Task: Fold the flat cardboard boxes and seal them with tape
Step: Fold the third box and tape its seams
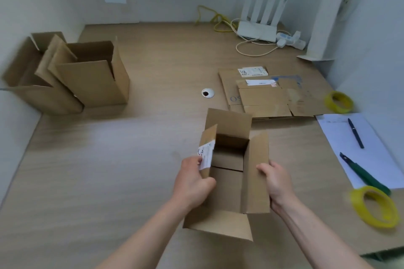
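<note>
- Both hands clasp an opened cardboard box (231, 172) standing on the wooden desk (98, 170), mouth up, all four top flaps raised.
- Left hand (192, 181) pinches the left flap, thumb inside, fingers outside over a white label (206, 155) stuck there.
- Right hand (277, 181) lies flat against the outside of the right flap, fingers curled onto its edge, thumb side toward the opening.
- Box sits near the front middle of the desk; its near flap hangs out toward the person, close to the desk's front edge.
- Wide bare desk lies open to the left of the box and beyond it, up to a round cable hole (208, 93).
- Two folded boxes (72, 76) stand against the left wall, flaps up, touching each other.
- Flat cardboard sheets (269, 96) lie stacked just beyond the box to the right.
- Right side is crowded: a sheet of paper (376, 159) carrying a pen (356, 133) and a green cutter (363, 173), with one yellow tape roll (375, 207) at its near corner and another (338, 102) at its far corner.
- Router (260, 26) and cables occupy the far right corner.
</note>
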`<state>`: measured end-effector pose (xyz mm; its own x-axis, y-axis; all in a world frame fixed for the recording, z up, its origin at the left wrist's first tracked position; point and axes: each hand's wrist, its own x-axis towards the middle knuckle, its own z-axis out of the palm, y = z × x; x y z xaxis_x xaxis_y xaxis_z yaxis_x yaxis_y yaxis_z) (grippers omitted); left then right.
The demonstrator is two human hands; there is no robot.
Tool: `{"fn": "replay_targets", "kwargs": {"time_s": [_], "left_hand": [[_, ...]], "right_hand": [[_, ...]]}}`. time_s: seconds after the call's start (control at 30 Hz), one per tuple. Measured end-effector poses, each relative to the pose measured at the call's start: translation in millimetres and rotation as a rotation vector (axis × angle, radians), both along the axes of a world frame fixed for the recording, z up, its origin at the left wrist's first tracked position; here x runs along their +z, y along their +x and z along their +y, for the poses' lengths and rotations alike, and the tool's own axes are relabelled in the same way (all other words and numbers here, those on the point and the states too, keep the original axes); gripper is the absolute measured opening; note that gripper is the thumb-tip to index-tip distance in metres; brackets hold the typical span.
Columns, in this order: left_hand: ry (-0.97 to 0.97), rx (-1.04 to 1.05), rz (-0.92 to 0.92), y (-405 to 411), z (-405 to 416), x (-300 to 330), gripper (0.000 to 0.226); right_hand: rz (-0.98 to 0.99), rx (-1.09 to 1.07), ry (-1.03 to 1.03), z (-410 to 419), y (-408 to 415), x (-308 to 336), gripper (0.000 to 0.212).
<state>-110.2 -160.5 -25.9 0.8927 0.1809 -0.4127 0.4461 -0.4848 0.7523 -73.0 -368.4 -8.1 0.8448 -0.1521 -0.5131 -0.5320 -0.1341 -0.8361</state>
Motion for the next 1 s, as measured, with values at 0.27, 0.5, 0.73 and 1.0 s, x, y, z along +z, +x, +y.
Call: {"fn": "replay_targets", "kwargs": {"time_s": [0.27, 0.5, 0.73, 1.0], "left_hand": [[-0.276, 0.301, 0.107, -32.1, 124.5, 19.1, 0.031], [-0.216, 0.582, 0.031, -69.6, 214.0, 17.6, 0.029], [-0.012, 0.881, -0.047, -99.4, 315.9, 11.4, 0.017], [0.229, 0.993, -0.02, -97.9, 400.1, 17.1, 0.01]], "right_hand": [[0.026, 0.089, 0.087, 90.2, 3.9, -2.7, 0.01], [-0.062, 0.285, 0.039, 204.5, 5.6, -11.0, 0.014], [-0.079, 0.659, 0.066, 324.2, -6.0, 2.6, 0.029], [-0.1, 0.773, 0.07, 415.0, -4.3, 11.8, 0.033]]}}
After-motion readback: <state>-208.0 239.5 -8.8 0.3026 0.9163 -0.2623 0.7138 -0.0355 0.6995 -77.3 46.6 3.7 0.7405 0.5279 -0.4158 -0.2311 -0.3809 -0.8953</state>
